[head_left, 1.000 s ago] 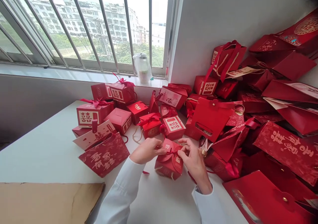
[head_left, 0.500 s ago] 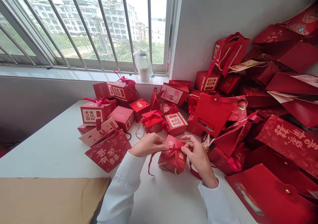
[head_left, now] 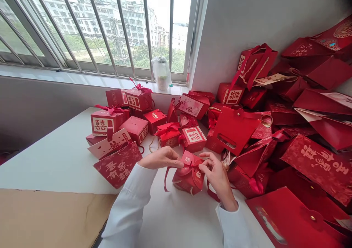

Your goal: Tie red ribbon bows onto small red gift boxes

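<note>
A small red gift box (head_left: 188, 182) with curved overlapping flaps and gold characters stands on the white table in front of me. Dark red ribbon (head_left: 166, 178) crosses its top, one tail hanging at the left and another at the right. My left hand (head_left: 163, 157) is closed, pinching the ribbon between thumb and fingers at the box's upper left. On the upper right, my right hand (head_left: 216, 172) pinches the ribbon too, close to the knot in the middle. Twisted cord shows along the box's lower edge.
Several red gift boxes (head_left: 134, 127) crowd the table behind and to the left. Red bags and boxes (head_left: 316, 160) pile up on the right. Brown cardboard (head_left: 49, 218) lies front left. A wrapped jar (head_left: 161, 73) stands on the sill of the barred window.
My view has shifted slightly. Both hands keep their pinch on the ribbon, and the ribbon across the top looks drawn out straighter between them.
</note>
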`<state>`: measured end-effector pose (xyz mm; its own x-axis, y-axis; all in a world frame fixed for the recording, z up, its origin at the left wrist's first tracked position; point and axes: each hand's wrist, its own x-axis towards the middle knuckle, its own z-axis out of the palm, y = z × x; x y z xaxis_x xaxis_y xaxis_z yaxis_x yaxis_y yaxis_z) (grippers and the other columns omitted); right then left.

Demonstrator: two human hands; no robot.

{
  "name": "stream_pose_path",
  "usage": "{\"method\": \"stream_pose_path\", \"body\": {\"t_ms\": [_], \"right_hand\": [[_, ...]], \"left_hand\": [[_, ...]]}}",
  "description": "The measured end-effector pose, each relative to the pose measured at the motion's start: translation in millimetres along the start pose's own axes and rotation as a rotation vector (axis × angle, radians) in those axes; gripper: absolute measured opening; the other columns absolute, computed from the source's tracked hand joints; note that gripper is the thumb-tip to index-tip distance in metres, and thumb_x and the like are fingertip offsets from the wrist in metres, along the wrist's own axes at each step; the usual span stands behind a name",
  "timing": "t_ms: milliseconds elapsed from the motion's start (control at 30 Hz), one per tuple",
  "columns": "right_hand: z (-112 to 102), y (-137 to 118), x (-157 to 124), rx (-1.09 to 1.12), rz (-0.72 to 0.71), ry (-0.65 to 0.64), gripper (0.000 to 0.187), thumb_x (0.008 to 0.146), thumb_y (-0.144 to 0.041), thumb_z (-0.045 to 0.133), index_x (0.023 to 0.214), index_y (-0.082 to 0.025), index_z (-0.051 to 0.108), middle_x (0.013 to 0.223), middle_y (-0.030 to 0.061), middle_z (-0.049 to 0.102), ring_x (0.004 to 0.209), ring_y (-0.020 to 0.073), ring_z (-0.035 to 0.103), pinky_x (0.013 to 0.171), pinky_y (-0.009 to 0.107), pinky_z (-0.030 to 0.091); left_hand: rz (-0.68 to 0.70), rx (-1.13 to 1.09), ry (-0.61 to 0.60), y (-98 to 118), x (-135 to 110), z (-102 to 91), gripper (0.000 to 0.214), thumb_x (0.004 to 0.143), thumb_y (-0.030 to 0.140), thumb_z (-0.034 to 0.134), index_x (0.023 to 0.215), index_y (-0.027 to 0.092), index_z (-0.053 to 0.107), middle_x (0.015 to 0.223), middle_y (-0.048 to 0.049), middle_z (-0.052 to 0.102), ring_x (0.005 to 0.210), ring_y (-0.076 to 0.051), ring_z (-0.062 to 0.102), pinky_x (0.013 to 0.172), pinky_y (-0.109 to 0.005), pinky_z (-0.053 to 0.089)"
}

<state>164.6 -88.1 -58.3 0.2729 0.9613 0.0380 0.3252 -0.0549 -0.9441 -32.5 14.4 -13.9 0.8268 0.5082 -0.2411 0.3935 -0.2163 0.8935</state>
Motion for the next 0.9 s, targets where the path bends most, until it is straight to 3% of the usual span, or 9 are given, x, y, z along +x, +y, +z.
{"method": "stream_pose_path", "body": {"t_ms": [100, 167, 233, 300, 467, 700, 900], "right_hand": [[2, 1, 1, 0.034, 0.004, -0.008, 0.028, 0.073, -0.029, 0.055, 0.1, -0.018, 0.055, 0.057, -0.0053, 0.055, 0.055, 0.0139, 0.051, 0.057, 0.024, 0.038], [2, 2, 2, 0.049, 0.011, -0.013, 0.029, 0.074, -0.03, 0.057, 0.1, -0.018, 0.055, 0.057, -0.0054, 0.054, 0.055, 0.0135, 0.05, 0.057, 0.024, 0.038], [1, 3, 2, 0.059, 0.015, -0.015, 0.03, 0.074, -0.031, 0.058, 0.101, -0.018, 0.055, 0.057, -0.0055, 0.054, 0.055, 0.0131, 0.049, 0.057, 0.024, 0.037], [0, 5, 3, 0.078, 0.019, -0.02, 0.03, 0.074, -0.033, 0.059, 0.1, -0.018, 0.055, 0.057, -0.0053, 0.053, 0.056, 0.0131, 0.049, 0.058, 0.024, 0.037], [-2, 6, 2, 0.123, 0.022, -0.049, 0.03, 0.075, -0.034, 0.06, 0.099, -0.018, 0.055, 0.06, -0.0047, 0.054, 0.058, 0.0131, 0.049, 0.06, 0.025, 0.038], [-5, 10, 2, 0.243, 0.046, -0.087, 0.035, 0.076, -0.041, 0.063, 0.101, -0.018, 0.053, 0.06, -0.0052, 0.053, 0.059, 0.0122, 0.047, 0.058, 0.024, 0.035], [-22, 3, -2, 0.404, 0.135, -0.194, 0.046, 0.07, -0.043, 0.072, 0.103, -0.019, 0.051, 0.06, -0.0072, 0.05, 0.054, 0.009, 0.04, 0.054, 0.022, 0.029]], "left_hand": [[0.126, -0.074, 0.076, 3, 7, 3.9, 0.036, 0.074, 0.045, 0.065, 0.06, 0.012, 0.064, 0.056, 0.0026, 0.045, 0.054, -0.007, 0.036, 0.05, -0.021, 0.027], [0.236, -0.107, 0.124, 6, 15, 10.5, 0.029, 0.072, 0.041, 0.069, 0.063, 0.013, 0.069, 0.071, -0.0029, 0.059, 0.069, -0.012, 0.05, 0.063, -0.022, 0.039], [0.306, -0.12, 0.133, 9, 24, 17.6, 0.023, 0.07, 0.037, 0.072, 0.067, 0.015, 0.074, 0.088, -0.0069, 0.066, 0.085, -0.017, 0.056, 0.075, -0.025, 0.042], [0.323, -0.116, 0.121, 9, 30, 23.0, 0.02, 0.071, 0.035, 0.072, 0.072, 0.016, 0.076, 0.091, -0.0078, 0.069, 0.089, -0.019, 0.058, 0.078, -0.026, 0.043], [0.267, -0.087, 0.212, 0, 38, 28.1, 0.024, 0.068, 0.036, 0.074, 0.07, 0.013, 0.076, 0.063, -0.0035, 0.065, 0.069, -0.015, 0.053, 0.067, -0.023, 0.041], [0.282, -0.102, 0.273, -9, 45, 32.6, 0.031, 0.065, 0.045, 0.075, 0.073, 0.015, 0.077, 0.06, -0.001, 0.058, 0.066, -0.012, 0.046, 0.062, -0.022, 0.037], [0.34, -0.219, 0.261, -11, 44, 28.1, 0.034, 0.06, 0.046, 0.078, 0.057, 0.013, 0.071, 0.062, -0.0019, 0.055, 0.071, -0.014, 0.048, 0.067, -0.025, 0.039]]}}
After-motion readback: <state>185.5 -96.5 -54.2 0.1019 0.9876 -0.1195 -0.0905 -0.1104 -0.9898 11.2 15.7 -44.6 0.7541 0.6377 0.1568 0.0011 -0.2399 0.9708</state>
